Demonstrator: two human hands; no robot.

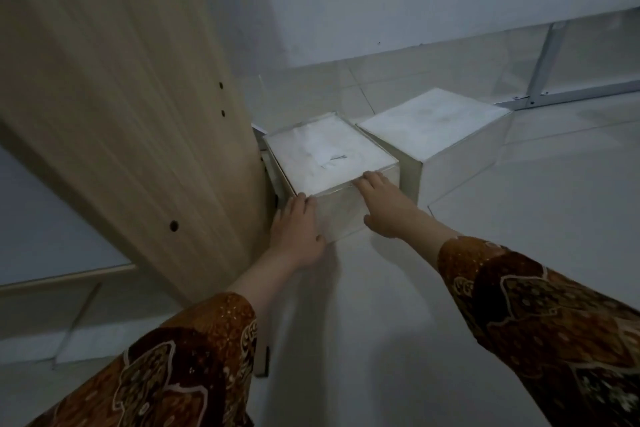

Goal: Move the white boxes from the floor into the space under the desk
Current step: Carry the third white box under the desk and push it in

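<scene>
A white box (329,156) sits on the floor right beside the wooden desk panel (121,97), with a torn paper patch on its lid. My left hand (296,230) presses flat against the box's near left corner, fingers straight. My right hand (382,204) lies on its near right edge, fingertips over the lid's rim and thumb low on the front face. A second white box (433,125) stands just to the right and behind the first, nearly touching it.
The light wood desk panel rises on the left with several drill holes. A grey metal frame leg (543,73) stands by the white wall at the back right. Pale tiled floor (381,322) spreads in front and to the right.
</scene>
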